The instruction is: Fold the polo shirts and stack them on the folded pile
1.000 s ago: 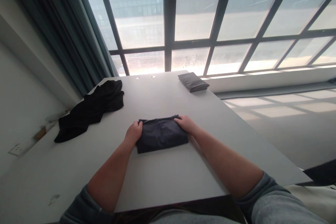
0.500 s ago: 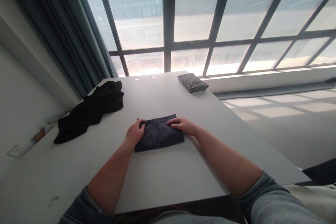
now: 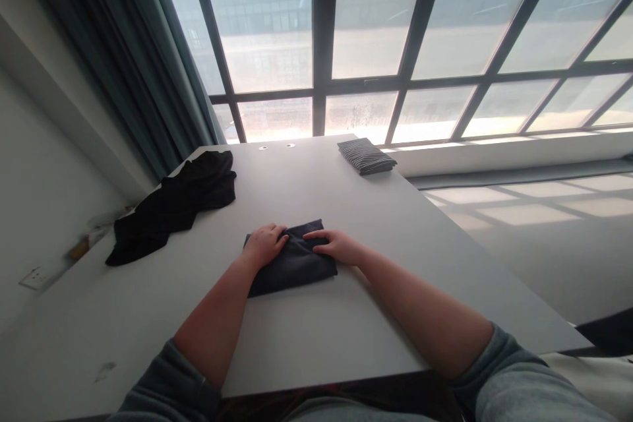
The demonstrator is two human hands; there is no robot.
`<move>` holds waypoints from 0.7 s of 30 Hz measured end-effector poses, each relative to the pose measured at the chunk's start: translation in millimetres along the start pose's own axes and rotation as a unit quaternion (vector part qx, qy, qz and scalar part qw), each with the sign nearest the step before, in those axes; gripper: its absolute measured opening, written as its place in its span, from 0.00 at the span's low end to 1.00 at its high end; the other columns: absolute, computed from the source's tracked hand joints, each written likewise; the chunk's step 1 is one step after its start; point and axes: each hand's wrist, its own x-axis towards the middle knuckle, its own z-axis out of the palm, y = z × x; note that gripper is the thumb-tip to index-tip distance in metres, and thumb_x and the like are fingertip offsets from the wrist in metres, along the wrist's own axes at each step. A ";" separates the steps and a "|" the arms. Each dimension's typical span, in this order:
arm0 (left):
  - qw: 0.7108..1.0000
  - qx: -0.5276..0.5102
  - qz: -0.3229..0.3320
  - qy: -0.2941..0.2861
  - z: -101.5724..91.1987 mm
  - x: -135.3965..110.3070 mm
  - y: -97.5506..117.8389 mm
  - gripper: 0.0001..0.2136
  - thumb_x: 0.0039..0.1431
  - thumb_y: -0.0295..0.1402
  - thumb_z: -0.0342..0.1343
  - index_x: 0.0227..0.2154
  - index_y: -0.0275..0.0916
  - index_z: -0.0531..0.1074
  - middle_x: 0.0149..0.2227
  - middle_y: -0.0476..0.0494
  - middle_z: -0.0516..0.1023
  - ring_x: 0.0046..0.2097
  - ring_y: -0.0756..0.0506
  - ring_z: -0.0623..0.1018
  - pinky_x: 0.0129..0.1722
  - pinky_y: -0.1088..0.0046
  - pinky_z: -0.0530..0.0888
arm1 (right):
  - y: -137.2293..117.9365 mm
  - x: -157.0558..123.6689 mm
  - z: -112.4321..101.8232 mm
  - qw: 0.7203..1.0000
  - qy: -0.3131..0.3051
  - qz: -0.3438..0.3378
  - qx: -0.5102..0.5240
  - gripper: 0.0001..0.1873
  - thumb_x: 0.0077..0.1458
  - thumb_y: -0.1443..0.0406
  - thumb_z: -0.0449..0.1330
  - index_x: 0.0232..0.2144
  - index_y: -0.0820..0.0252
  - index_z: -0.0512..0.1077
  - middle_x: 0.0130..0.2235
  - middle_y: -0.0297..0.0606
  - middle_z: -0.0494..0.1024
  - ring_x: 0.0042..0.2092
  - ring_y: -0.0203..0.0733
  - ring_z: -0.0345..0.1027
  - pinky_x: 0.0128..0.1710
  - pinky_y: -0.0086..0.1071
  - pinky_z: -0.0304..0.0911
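Between and beneath your two hands, the folded dark cloth (image 3: pixel 299 269) lies flat on the white table (image 3: pixel 321 349), its near edge slanting up toward your right-hand side. Your left hand (image 3: pixel 264 247) covers the cloth's upper left part: fingers together and slightly bent, thumb set toward your right hand. Whether it pinches a layer or only presses, you cannot tell from this view. Your right hand (image 3: pixel 340 247) rests over the right edge of the cloth, partly open, fingers reaching inward and a gap showing between thumb and forefinger. Shallow creases run across the cloth between your fingertips.

Beyond and to the left of your left hand, a black garment (image 3: pixel 175 204) lies loosely spread along the table's left side. Beyond and to the right of your right hand, a striped folded cloth (image 3: pixel 366 155) sits at the table's far right corner. Straight ahead of both hands stands the window (image 3: pixel 323 46); on its lower panes, faint marks resembling lettering (image 3: pixel 388 119) are too pale to read. Left of your left forearm, note a grey smudge (image 3: pixel 105 371) on the tabletop; its form is too blurred to identify.
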 end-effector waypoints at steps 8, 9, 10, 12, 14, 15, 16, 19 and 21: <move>0.998 -0.033 -0.029 -0.043 -0.3 -6.0 -0.9 0.18 0.75 0.43 0.43 0.39 0.41 0.75 0.44 0.37 0.82 0.48 0.38 0.81 0.49 0.64 0.74 | -6.9 -2.4 -14.2 1.000 -0.019 -0.009 -0.018 0.28 0.58 0.61 0.65 0.61 0.56 0.77 0.57 0.37 0.78 0.55 0.47 0.74 0.59 0.38 0.70; 0.998 -0.046 -0.034 -0.039 0.2 -6.3 -0.2 0.17 0.75 0.43 0.42 0.40 0.41 0.75 0.43 0.37 0.82 0.47 0.38 0.81 0.48 0.65 0.73 | -11.1 -2.3 -18.1 0.999 -0.023 -0.010 -0.030 0.28 0.59 0.61 0.65 0.62 0.56 0.77 0.56 0.37 0.78 0.55 0.47 0.74 0.60 0.38 0.70; 0.997 -0.064 -0.038 -0.033 0.7 -6.4 0.4 0.17 0.76 0.42 0.42 0.42 0.42 0.74 0.42 0.39 0.82 0.46 0.38 0.81 0.47 0.65 0.73 | -16.1 -1.9 -22.8 0.999 -0.029 -0.010 -0.044 0.28 0.59 0.61 0.65 0.62 0.55 0.76 0.56 0.37 0.78 0.54 0.47 0.74 0.60 0.38 0.70; 0.992 -0.115 -0.044 -0.011 2.0 -6.4 1.5 0.16 0.76 0.42 0.41 0.44 0.43 0.73 0.40 0.41 0.82 0.44 0.39 0.82 0.45 0.66 0.73 | -28.2 0.6 -35.1 0.996 -0.048 -0.010 -0.076 0.29 0.59 0.61 0.65 0.62 0.54 0.76 0.56 0.36 0.78 0.54 0.46 0.75 0.57 0.37 0.72; 0.983 -0.175 -0.043 0.020 3.8 -6.3 2.4 0.15 0.76 0.42 0.40 0.46 0.44 0.72 0.40 0.43 0.82 0.44 0.41 0.82 0.44 0.68 0.73 | -42.6 6.1 -50.8 0.991 -0.070 -0.013 -0.111 0.29 0.59 0.62 0.64 0.62 0.52 0.76 0.56 0.34 0.78 0.53 0.46 0.75 0.54 0.33 0.73; 0.979 -0.198 -0.043 0.035 4.9 -6.2 2.9 0.16 0.76 0.42 0.40 0.47 0.44 0.72 0.40 0.44 0.83 0.44 0.41 0.82 0.44 0.68 0.73 | -50.7 9.8 -59.6 0.988 -0.083 -0.012 -0.128 0.29 0.59 0.62 0.64 0.62 0.52 0.76 0.56 0.33 0.78 0.53 0.45 0.75 0.52 0.31 0.74; 0.976 -0.211 -0.043 0.044 6.0 -6.4 3.4 0.16 0.76 0.42 0.39 0.48 0.45 0.71 0.40 0.44 0.83 0.44 0.41 0.82 0.44 0.68 0.73 | -59.5 14.0 -68.7 0.985 -0.097 -0.009 -0.146 0.29 0.59 0.63 0.64 0.62 0.51 0.76 0.55 0.33 0.79 0.51 0.44 0.76 0.50 0.29 0.74; 0.979 -0.197 -0.039 0.028 9.2 -7.7 6.1 0.16 0.76 0.41 0.39 0.50 0.45 0.71 0.40 0.44 0.83 0.43 0.41 0.83 0.43 0.68 0.73 | -92.7 27.2 -95.9 0.968 -0.144 0.002 -0.205 0.28 0.57 0.65 0.65 0.61 0.51 0.78 0.52 0.32 0.80 0.48 0.42 0.77 0.47 0.26 0.73; 0.987 -0.158 -0.022 -0.002 10.3 -9.1 8.9 0.16 0.76 0.41 0.39 0.48 0.46 0.73 0.38 0.43 0.82 0.43 0.40 0.83 0.41 0.68 0.72 | -121.3 34.7 -111.1 0.952 -0.180 0.001 -0.247 0.28 0.56 0.66 0.65 0.60 0.51 0.79 0.52 0.32 0.81 0.47 0.41 0.77 0.46 0.25 0.72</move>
